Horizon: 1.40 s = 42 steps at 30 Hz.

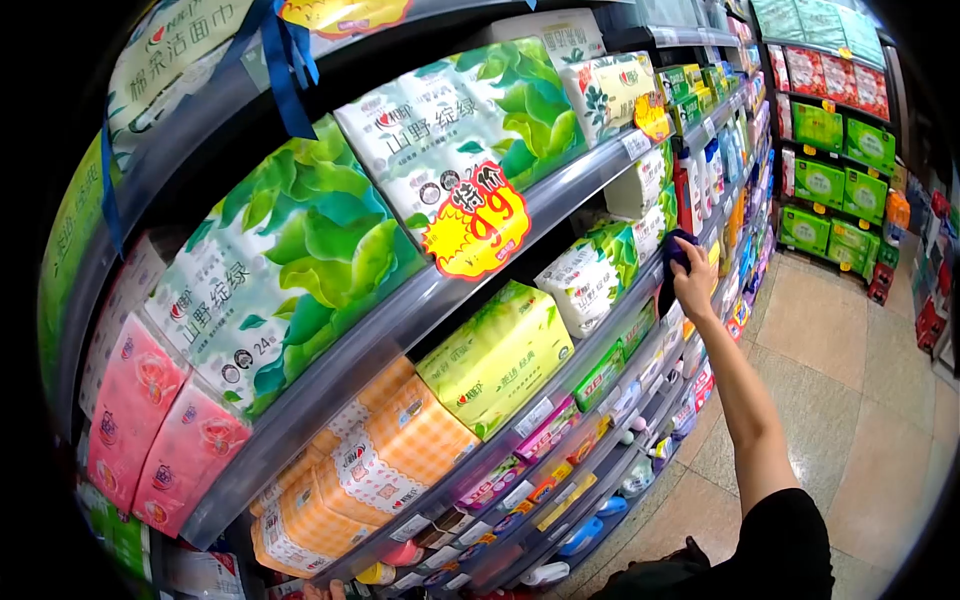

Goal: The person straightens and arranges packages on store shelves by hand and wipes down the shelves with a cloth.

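Two hands (694,278) (325,591) are by one rack (392,322), right holding one dark cloth (679,243).

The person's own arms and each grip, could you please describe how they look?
The right arm has a short black sleeve, plain where visible, with no watch or bracelet showing below it. The right grip is an ungloved hand. Of the left grip, only ungloved fingers show; that arm's sleeve is out of view.

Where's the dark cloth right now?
Head view, right of centre: the dark cloth is in the right hand, just right of the white-and-green tissue packs on the shelf.
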Each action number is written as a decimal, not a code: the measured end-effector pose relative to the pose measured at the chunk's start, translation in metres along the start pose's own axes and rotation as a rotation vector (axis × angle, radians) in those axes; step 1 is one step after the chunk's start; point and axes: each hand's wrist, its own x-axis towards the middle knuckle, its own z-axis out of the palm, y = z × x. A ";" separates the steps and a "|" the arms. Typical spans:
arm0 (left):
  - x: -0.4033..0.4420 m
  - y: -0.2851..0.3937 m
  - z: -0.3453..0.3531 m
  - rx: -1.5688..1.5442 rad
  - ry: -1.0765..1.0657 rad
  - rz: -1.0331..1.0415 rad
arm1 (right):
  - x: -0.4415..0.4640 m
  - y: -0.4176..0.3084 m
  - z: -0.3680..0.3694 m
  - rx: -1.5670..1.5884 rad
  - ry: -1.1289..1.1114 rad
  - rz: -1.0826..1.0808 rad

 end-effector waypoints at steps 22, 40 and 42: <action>0.000 -0.021 0.022 -0.395 0.132 -0.141 | -0.325 -0.302 0.039 0.359 -0.490 -0.300; -0.025 -0.087 -0.020 -1.235 -0.079 -0.530 | -0.464 -0.465 0.073 0.868 -1.010 -0.393; -0.032 -0.091 -0.025 -1.238 -0.050 -0.612 | -0.468 -0.467 0.071 1.024 -1.113 -0.274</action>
